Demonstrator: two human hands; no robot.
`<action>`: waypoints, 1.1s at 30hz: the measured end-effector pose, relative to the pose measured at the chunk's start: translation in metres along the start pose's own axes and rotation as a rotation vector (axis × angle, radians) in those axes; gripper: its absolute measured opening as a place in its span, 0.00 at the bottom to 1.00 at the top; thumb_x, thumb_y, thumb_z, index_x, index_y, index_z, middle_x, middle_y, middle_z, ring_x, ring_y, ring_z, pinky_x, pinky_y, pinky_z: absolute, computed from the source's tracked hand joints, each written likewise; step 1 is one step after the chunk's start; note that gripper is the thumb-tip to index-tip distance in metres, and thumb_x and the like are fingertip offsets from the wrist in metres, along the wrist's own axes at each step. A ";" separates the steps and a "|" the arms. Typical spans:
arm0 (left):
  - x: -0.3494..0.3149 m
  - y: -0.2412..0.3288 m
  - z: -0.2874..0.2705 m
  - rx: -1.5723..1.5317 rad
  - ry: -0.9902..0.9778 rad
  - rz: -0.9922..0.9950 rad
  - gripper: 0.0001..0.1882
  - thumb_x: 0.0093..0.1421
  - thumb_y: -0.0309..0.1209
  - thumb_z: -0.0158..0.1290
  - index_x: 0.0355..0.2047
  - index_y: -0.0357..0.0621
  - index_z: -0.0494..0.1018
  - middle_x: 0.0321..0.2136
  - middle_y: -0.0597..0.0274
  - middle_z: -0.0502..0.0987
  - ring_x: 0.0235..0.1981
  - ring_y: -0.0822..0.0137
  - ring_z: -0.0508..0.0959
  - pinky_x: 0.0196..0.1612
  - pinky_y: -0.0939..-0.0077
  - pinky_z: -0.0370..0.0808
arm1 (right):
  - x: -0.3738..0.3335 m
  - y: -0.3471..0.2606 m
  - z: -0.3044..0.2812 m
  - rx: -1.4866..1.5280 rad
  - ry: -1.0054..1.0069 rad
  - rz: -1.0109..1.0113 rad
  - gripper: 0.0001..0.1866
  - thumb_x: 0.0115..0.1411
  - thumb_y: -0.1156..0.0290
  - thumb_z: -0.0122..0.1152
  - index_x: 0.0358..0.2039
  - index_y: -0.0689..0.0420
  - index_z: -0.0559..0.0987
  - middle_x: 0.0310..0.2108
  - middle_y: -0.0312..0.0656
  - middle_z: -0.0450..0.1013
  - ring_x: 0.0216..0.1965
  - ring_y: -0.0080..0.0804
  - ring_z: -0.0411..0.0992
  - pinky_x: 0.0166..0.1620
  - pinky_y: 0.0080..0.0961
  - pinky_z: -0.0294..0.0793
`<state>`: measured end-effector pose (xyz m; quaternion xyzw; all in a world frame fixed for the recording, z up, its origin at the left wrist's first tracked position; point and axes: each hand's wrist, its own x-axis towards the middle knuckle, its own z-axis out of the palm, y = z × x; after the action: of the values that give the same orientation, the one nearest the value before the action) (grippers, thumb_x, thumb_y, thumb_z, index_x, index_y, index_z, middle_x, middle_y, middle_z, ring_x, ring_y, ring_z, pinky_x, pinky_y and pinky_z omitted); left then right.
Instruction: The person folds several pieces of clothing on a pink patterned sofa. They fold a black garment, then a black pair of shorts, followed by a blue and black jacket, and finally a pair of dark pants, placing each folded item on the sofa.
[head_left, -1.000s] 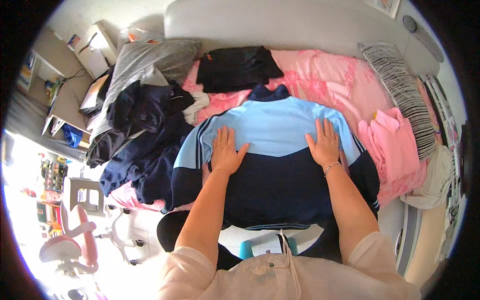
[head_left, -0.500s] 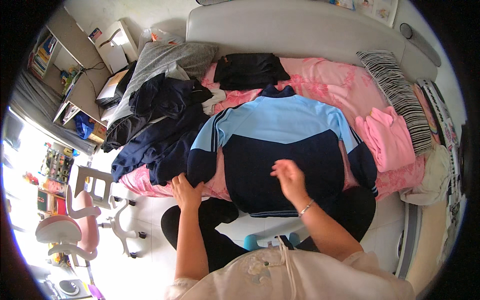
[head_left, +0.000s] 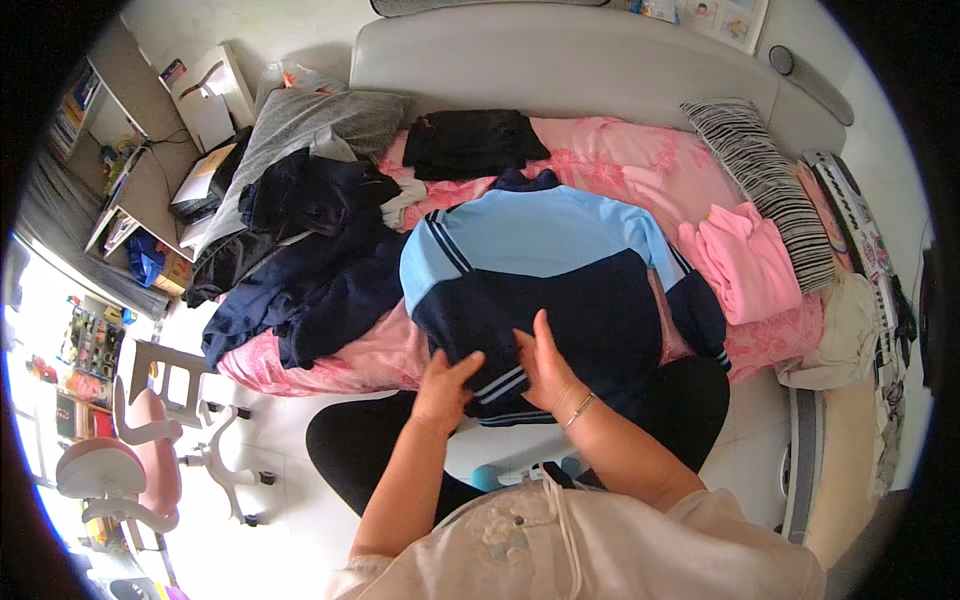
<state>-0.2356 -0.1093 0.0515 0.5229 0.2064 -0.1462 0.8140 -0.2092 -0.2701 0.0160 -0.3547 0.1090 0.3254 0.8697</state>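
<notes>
A light-blue and navy jacket (head_left: pixel 575 300) lies spread on the bed, its collar toward the headboard and its hem over the near edge. The sleeve on the left (head_left: pixel 452 325) is folded inward across the body, striped cuff toward me; the right one lies out to the side. My left hand (head_left: pixel 445 392) is at the folded sleeve's lower outer edge, thumb and finger spread apart. Across the cuff from it, my right hand (head_left: pixel 548 372), with a bracelet at the wrist, rests on the navy part, fingers stretched out and thumb apart. Neither hand visibly grips the cloth.
Dark clothes (head_left: pixel 320 270) are heaped left of the jacket, beside a grey pillow (head_left: pixel 335 115). Folded black clothing (head_left: pixel 470 140) lies behind it. To the right are folded pink clothing (head_left: pixel 745 265) and a striped pillow (head_left: pixel 765 185). A pink chair (head_left: pixel 152 450) stands on the floor at left.
The left sleeve, earlier out to the side, is now folded in over the jacket's body. My left hand has moved right with it; my right hand has come left and down toward the cuff.
</notes>
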 end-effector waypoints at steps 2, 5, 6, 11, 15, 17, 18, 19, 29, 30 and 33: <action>0.000 -0.019 0.002 -0.093 -0.079 -0.093 0.20 0.59 0.34 0.55 0.50 0.44 0.64 0.45 0.59 0.71 0.46 0.60 0.72 0.45 0.61 0.73 | -0.005 -0.008 -0.010 0.029 0.165 0.023 0.44 0.56 0.30 0.42 0.58 0.56 0.66 0.54 0.44 0.68 0.55 0.38 0.65 0.58 0.41 0.58; 0.002 -0.037 -0.001 -0.069 -0.049 -0.167 0.16 0.61 0.38 0.54 0.44 0.43 0.66 0.38 0.59 0.72 0.40 0.63 0.74 0.38 0.66 0.73 | -0.015 -0.005 -0.036 -0.032 0.203 0.028 0.34 0.56 0.38 0.52 0.52 0.54 0.71 0.50 0.40 0.70 0.51 0.35 0.66 0.55 0.41 0.59; 0.004 -0.044 -0.004 -0.033 -0.027 -0.168 0.15 0.61 0.39 0.54 0.42 0.43 0.66 0.35 0.60 0.72 0.38 0.64 0.75 0.35 0.68 0.73 | -0.016 -0.001 -0.044 -0.070 0.181 0.026 0.30 0.56 0.42 0.57 0.49 0.54 0.72 0.48 0.39 0.71 0.50 0.33 0.67 0.53 0.40 0.61; 0.012 -0.095 -0.048 0.163 0.523 -0.022 0.14 0.60 0.38 0.55 0.35 0.40 0.68 0.27 0.63 0.72 0.28 0.71 0.71 0.32 0.76 0.70 | -0.005 -0.016 -0.031 -0.579 0.259 0.041 0.16 0.53 0.66 0.62 0.43 0.54 0.75 0.35 0.33 0.74 0.37 0.23 0.70 0.36 0.25 0.65; 0.033 -0.138 -0.084 0.409 0.574 0.151 0.19 0.54 0.34 0.61 0.42 0.37 0.69 0.32 0.62 0.75 0.33 0.66 0.73 0.38 0.74 0.71 | 0.022 -0.071 -0.030 -0.586 0.152 -0.225 0.22 0.49 0.64 0.61 0.45 0.55 0.75 0.34 0.32 0.72 0.34 0.23 0.67 0.35 0.26 0.63; 0.035 -0.142 -0.090 0.321 0.476 0.159 0.21 0.52 0.33 0.62 0.44 0.37 0.71 0.34 0.59 0.76 0.36 0.65 0.75 0.41 0.73 0.71 | 0.013 -0.105 0.011 -0.513 0.073 -0.349 0.21 0.48 0.64 0.61 0.44 0.56 0.76 0.34 0.33 0.72 0.33 0.22 0.67 0.34 0.24 0.65; 0.038 -0.144 -0.086 0.266 0.406 0.172 0.22 0.51 0.33 0.62 0.44 0.37 0.71 0.35 0.57 0.77 0.37 0.64 0.75 0.41 0.73 0.71 | 0.015 -0.124 0.012 -0.577 0.142 -0.364 0.20 0.49 0.66 0.61 0.43 0.55 0.76 0.34 0.33 0.73 0.32 0.22 0.69 0.34 0.24 0.66; 0.039 -0.144 -0.088 0.218 0.357 0.187 0.22 0.51 0.33 0.63 0.44 0.37 0.72 0.36 0.56 0.78 0.38 0.64 0.76 0.42 0.73 0.71 | 0.022 -0.140 0.010 -0.629 0.196 -0.370 0.18 0.49 0.67 0.61 0.43 0.55 0.77 0.33 0.34 0.74 0.32 0.22 0.70 0.34 0.24 0.68; 0.000 -0.111 -0.036 0.880 0.410 0.519 0.15 0.50 0.32 0.60 0.31 0.37 0.67 0.26 0.45 0.75 0.29 0.44 0.77 0.32 0.59 0.73 | 0.015 -0.268 -0.021 -0.521 0.421 -0.626 0.12 0.45 0.71 0.67 0.32 0.56 0.78 0.31 0.36 0.74 0.32 0.27 0.72 0.34 0.27 0.72; -0.003 -0.111 -0.030 0.957 0.405 0.562 0.16 0.50 0.33 0.61 0.30 0.39 0.66 0.22 0.47 0.73 0.26 0.44 0.76 0.28 0.58 0.71 | 0.010 -0.273 -0.028 -0.459 0.414 -0.664 0.11 0.45 0.72 0.67 0.31 0.57 0.78 0.30 0.37 0.74 0.32 0.28 0.73 0.34 0.28 0.73; -0.011 -0.107 -0.015 1.054 0.304 0.582 0.17 0.50 0.35 0.62 0.30 0.41 0.65 0.20 0.49 0.73 0.24 0.45 0.76 0.26 0.58 0.71 | -0.009 -0.283 -0.040 -0.283 0.466 -0.723 0.10 0.46 0.77 0.66 0.32 0.59 0.77 0.30 0.40 0.74 0.31 0.33 0.73 0.30 0.33 0.76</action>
<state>-0.2970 -0.1393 -0.0333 0.9043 0.0689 0.0755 0.4146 -0.0323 -0.4540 0.1457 -0.5492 0.1256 -0.0762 0.8227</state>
